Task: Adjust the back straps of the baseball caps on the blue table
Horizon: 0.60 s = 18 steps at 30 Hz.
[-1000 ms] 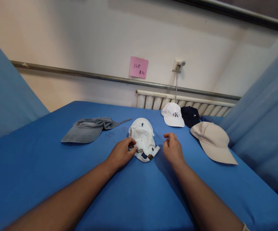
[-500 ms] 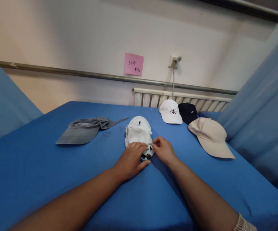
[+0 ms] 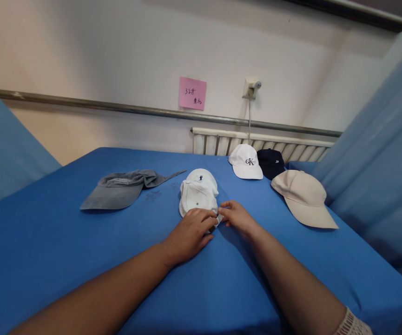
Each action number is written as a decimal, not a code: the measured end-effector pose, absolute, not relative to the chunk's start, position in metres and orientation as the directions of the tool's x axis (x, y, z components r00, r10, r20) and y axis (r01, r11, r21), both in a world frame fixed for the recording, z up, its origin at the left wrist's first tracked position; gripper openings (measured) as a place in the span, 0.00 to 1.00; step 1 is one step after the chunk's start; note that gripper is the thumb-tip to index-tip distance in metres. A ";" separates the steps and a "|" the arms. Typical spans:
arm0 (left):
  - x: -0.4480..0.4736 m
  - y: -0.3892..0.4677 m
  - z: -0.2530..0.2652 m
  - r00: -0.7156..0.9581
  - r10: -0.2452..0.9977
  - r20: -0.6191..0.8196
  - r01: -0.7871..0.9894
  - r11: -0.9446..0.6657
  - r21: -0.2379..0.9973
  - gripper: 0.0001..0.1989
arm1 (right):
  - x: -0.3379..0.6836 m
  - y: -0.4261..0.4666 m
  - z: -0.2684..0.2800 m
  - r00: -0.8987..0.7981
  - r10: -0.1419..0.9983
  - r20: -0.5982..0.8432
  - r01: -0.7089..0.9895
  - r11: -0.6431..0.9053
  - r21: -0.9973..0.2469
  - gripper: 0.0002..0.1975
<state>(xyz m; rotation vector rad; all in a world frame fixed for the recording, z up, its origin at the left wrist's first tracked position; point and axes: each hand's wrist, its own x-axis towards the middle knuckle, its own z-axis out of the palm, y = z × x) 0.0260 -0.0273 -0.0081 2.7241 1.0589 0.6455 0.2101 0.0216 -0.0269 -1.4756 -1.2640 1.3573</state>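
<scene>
A white baseball cap [image 3: 200, 193] with a small dark emblem lies in the middle of the blue-covered table, its back strap towards me. My left hand [image 3: 194, 232] is closed over the cap's near edge, fingers curled on the strap side and partly hiding it. On the right, my right hand [image 3: 234, 217] pinches the light strap [image 3: 219, 219] between thumb and fingers. A bit of the dark strap opening shows between the two hands.
A grey cap [image 3: 117, 190] with a loose strap lies to the left. At the back right are a white lettered cap [image 3: 245, 162], a navy cap [image 3: 271, 163] and a beige cap [image 3: 305, 197]. Behind the table [image 3: 64, 260] stands a radiator [image 3: 221, 142]; blue curtains [image 3: 378, 153] hang at both sides.
The strap has been turned, so its dark opening and buckle show less now. My right hand has shifted slightly lower, and my left fingers have curled further over the edge.
</scene>
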 end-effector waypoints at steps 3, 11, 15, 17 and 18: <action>0.026 -0.026 -0.009 0.668 0.665 0.336 0.640 -0.743 0.198 0.13 | 0.209 0.018 -0.023 -0.152 0.945 -0.290 -0.007 -0.294 -0.956 0.11; 0.008 -0.018 -0.003 0.353 0.808 0.472 0.745 -0.548 0.380 0.13 | 0.205 0.016 -0.031 -0.070 0.985 0.157 0.272 0.170 -0.947 0.17; 0.002 -0.016 0.002 0.272 0.852 0.447 0.725 -0.487 0.487 0.15 | 0.197 0.009 -0.028 -0.358 0.768 0.531 0.439 0.640 -0.630 0.27; 0.001 -0.016 0.001 0.287 0.866 0.410 0.709 -0.480 0.516 0.14 | 0.193 0.007 -0.025 -0.426 0.746 0.511 0.499 0.666 -0.555 0.24; 0.001 -0.015 -0.001 0.300 0.867 0.398 0.705 -0.483 0.520 0.14 | 0.191 0.007 -0.025 -0.432 0.755 0.494 0.536 0.655 -0.532 0.20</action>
